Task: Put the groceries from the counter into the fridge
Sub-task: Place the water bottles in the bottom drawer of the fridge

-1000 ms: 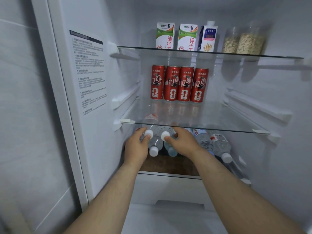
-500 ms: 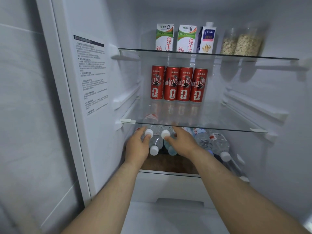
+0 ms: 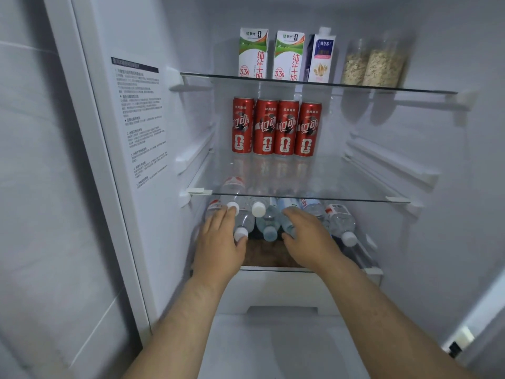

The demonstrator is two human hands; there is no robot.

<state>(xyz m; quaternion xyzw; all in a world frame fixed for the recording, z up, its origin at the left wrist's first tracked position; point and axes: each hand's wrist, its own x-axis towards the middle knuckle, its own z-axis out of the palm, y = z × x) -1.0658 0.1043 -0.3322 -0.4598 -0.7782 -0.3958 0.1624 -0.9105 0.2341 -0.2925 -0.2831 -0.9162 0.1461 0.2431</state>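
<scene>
Inside the fridge (image 3: pixel 123 242), beneath the lower glass shelf (image 3: pixel 300 197), water bottles (image 3: pixel 340 222) lie stacked, caps toward six o'clock. At the pile's nine o'clock, the left hand (image 3: pixel 218 242) rests straight fingers on them. At three o'clock from it, the right hand (image 3: pixel 308 239) touches them, fingers relaxed and spread.

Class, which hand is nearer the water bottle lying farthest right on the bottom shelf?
Right. The right hand is just left of that water bottle; the left hand lies farther left, beyond the other bottles.
</scene>
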